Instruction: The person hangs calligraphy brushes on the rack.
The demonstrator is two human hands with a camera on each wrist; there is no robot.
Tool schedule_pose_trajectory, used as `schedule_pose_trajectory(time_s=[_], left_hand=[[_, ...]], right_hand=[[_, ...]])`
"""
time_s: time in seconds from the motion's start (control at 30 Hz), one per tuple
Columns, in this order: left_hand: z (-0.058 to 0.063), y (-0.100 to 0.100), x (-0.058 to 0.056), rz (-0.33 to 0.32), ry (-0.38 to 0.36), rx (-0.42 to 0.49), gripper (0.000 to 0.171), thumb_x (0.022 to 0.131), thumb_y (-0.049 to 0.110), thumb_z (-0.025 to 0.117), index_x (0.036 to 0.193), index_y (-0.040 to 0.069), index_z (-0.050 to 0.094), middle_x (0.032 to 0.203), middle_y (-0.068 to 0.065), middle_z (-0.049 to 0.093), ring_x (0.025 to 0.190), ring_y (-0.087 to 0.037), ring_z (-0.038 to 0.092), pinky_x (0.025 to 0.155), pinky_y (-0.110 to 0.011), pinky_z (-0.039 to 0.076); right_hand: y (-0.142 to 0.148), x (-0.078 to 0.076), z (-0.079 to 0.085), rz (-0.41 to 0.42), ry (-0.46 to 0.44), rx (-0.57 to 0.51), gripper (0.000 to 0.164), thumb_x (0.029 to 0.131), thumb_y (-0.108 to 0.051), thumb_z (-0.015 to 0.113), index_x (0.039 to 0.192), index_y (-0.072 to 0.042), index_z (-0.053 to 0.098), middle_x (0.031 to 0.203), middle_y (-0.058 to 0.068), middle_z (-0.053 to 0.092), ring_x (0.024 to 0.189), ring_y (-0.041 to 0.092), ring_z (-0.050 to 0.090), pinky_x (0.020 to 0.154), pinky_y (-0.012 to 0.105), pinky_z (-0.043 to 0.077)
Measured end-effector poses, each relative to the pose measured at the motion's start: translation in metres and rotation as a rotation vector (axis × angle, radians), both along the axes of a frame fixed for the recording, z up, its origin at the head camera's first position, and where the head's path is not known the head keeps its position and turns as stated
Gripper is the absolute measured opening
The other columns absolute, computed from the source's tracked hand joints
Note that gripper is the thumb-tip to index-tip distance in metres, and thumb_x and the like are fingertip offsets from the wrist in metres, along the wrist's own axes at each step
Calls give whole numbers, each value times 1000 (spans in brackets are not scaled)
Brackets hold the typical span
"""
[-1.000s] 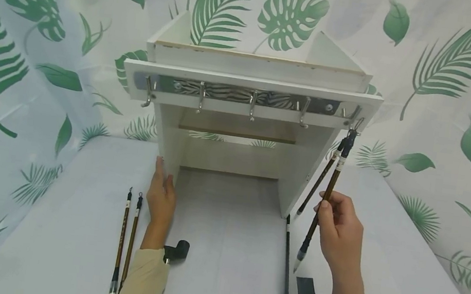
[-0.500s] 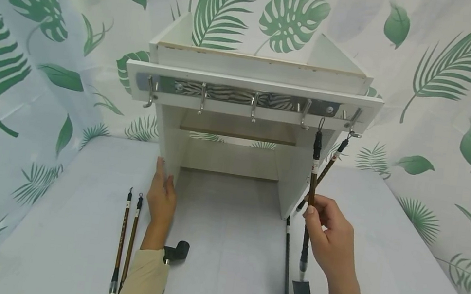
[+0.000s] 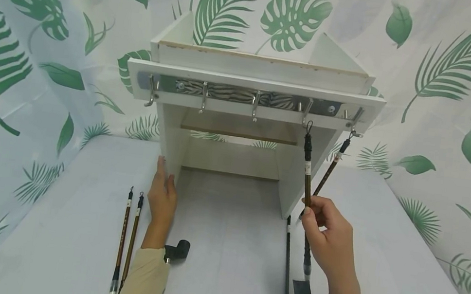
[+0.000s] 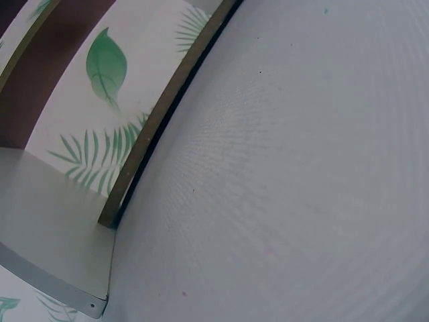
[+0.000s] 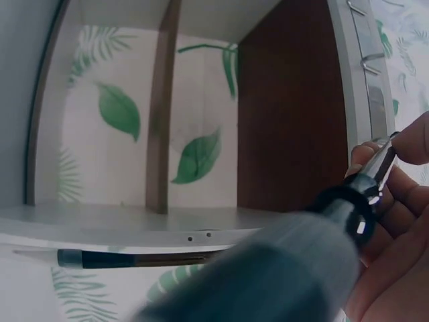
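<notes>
My right hand (image 3: 332,240) pinches a calligraphy brush (image 3: 307,168) by its brown handle, bristles down. The brush's top loop is by the fourth hook (image 3: 307,111) of a hook rail (image 3: 233,94); whether it is over the hook I cannot tell. A second brush (image 3: 330,171) hangs tilted from the rightmost hook (image 3: 356,120). In the right wrist view the held brush (image 5: 281,268) looms blurred, with fingers (image 5: 392,201) around it. My left hand (image 3: 162,202), fingers extended, rests against the left side panel of a white cabinet (image 3: 263,67); the left wrist view does not show it.
Two brushes, one (image 3: 123,231) beside the other (image 3: 134,232), lie left of my left forearm. Another brush (image 3: 288,256) lies on the white tabletop (image 3: 223,243) near the cabinet's right panel. Black wrist mounts show at both wrists. Leaf-patterned cloth (image 3: 436,166) surrounds the table.
My right hand has moved left with the brush, from the rightmost hook to the fourth one, and the brush now tilts the other way. The left hand stays in place.
</notes>
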State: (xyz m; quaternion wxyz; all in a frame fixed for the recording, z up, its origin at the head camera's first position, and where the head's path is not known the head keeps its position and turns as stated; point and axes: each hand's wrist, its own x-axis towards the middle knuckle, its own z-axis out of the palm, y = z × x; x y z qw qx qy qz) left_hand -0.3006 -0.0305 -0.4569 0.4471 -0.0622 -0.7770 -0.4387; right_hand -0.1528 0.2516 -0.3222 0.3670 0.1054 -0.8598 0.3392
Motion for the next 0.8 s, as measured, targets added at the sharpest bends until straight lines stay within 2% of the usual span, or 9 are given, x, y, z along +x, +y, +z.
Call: schedule_pose_trajectory(time_s=[0.23, 0.4, 0.8], left_hand=[[2, 1, 1, -3, 21, -1, 49, 92, 4, 50, 139, 1, 34, 125, -25, 52, 114, -37, 52, 92, -49, 45], [2, 0, 1, -10, 10, -2, 48, 93, 5, 48, 139, 2, 33, 125, -24, 52, 116, -36, 51, 94, -47, 44], [3, 0, 2, -2, 1, 1, 50, 93, 5, 49, 140, 4, 33, 123, -25, 53, 114, -38, 52, 92, -50, 45]], right_hand=[[0, 0, 1, 2, 7, 7, 14, 81, 3, 51, 92, 3, 58, 69, 2, 57, 60, -2, 45, 51, 10, 38], [1, 0, 1, 3, 15, 12, 14, 80, 4, 51, 92, 3, 59, 68, -1, 54, 59, -1, 43, 50, 10, 37], [1, 0, 0, -10, -36, 3, 12, 82, 3, 52, 92, 2, 58, 69, 2, 58, 59, -2, 45, 48, 12, 38]])
